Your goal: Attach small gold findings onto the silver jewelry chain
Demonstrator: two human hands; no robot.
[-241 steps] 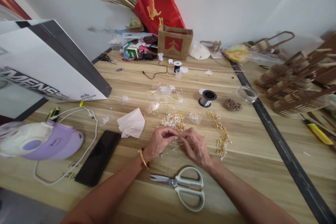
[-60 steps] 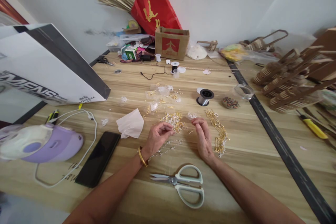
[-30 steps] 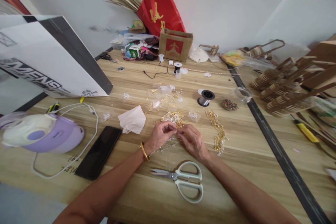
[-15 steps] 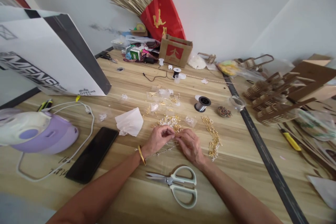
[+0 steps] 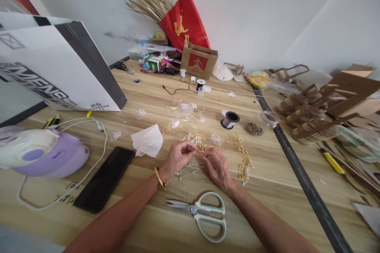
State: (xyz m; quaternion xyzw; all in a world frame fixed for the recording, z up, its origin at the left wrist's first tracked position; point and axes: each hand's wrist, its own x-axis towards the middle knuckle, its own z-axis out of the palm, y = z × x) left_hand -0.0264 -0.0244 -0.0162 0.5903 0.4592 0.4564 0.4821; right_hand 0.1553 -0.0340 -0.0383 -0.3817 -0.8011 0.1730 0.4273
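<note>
My left hand [image 5: 178, 160], a gold bangle [image 5: 159, 178] on its wrist, has thumb and forefinger pinched at the near edge of a pile of small gold and silver jewellery findings [image 5: 194, 140]. Whatever is in the pinch is too small to name. Just to its right my right hand [image 5: 218, 168] is closed, fingertips pressed together; what they hold I cannot make out. A thin beaded chain [image 5: 185, 173] lies on the table between both hands, one end close to the right fingertips. White-handled scissors [image 5: 204, 211] lie nearer me, blades pointing left.
Gold chains [image 5: 244, 158] lie right of my right hand, with a wire spool [image 5: 230, 119] beyond. A black phone [image 5: 103, 180], a white tissue [image 5: 147, 141] and a purple-white appliance [image 5: 56, 150] are at left. Woven baskets [image 5: 308, 114] and a yellow cutter [image 5: 332, 160] are at right.
My hands have drawn slightly apart; their fingertips met before and now show a gap. More of the beaded chain shows between them. The whole view has shifted slightly.
</note>
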